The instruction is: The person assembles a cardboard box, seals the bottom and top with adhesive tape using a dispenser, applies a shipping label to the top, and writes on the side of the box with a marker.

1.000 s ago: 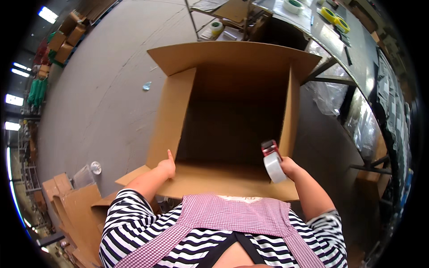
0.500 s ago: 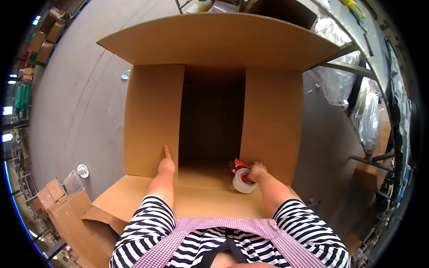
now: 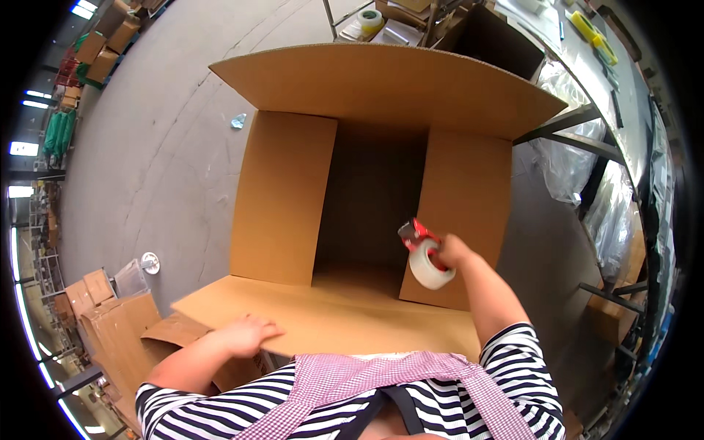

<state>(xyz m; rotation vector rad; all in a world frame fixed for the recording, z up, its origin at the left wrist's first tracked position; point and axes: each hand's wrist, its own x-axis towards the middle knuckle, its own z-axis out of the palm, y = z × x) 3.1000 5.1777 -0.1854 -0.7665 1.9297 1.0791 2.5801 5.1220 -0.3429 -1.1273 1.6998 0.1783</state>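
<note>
A large brown cardboard box [image 3: 370, 198] stands in front of me. Its two side flaps are folded inward with a dark gap between them, the far flap [image 3: 389, 81] angles outward, and the near flap [image 3: 352, 326] leans toward me. At that near flap's left outer edge, my left hand [image 3: 249, 335] has its fingers over the cardboard; its thumb is hidden. My right hand [image 3: 453, 253] is closed round the handle of a red tape dispenser [image 3: 418, 233] carrying a wide roll of clear tape. The dispenser is above the right side flap [image 3: 466, 198], its head toward the gap.
At the right stands a metal-framed table [image 3: 594, 143] with clear plastic sheeting [image 3: 568, 165] below it. A rack with tape rolls [image 3: 369, 20] is beyond the box. Cardboard pieces [image 3: 121, 323] are stacked at the lower left, near a small white disc [image 3: 149, 263] on the floor.
My left hand has left the left side flap and come back to the near flap's outer edge. My right hand has lifted the tape dispenser and moved it away from me.
</note>
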